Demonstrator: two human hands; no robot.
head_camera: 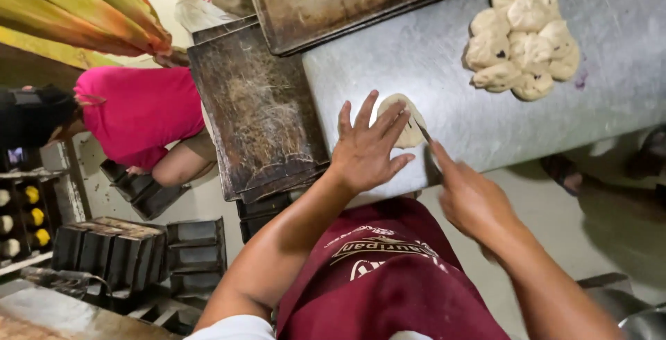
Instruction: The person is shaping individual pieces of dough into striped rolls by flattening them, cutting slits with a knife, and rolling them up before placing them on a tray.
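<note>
A flattened piece of dough (404, 119) lies near the counter's (430, 55) front edge. The left hand (365, 147) presses it with fingers spread open. The right hand (472, 198) grips a thin blade (424, 132) touching the dough. A heap of dough balls (522, 40) sits well apart toward the far side.

Dough piece (406, 126) on table (430, 55); dough pile (522, 41) far right, trays (260, 111) left.
</note>
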